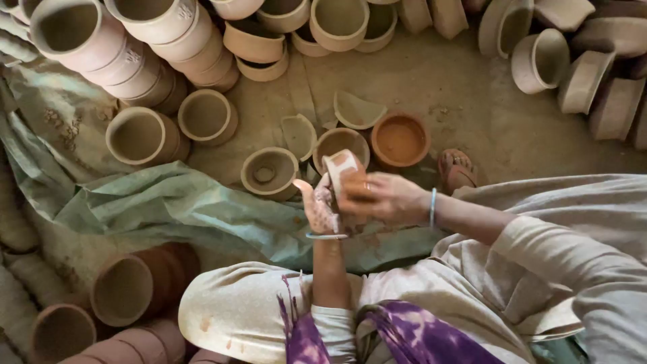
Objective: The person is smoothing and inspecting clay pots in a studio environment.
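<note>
Above the lap, clay cup point(342, 168) half-hidden in both hands' closed grip.

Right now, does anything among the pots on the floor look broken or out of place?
Yes. Two curved broken pot pieces lie loose on the dirt floor among the whole clay cups, just beyond the orange-stained bowl. The small cup between both hands looks whole.

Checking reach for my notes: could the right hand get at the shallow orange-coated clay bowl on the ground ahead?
Probably yes: the orange-coated clay bowl sits just beyond the right hand with nothing between, though that hand now holds a small clay cup.
</note>
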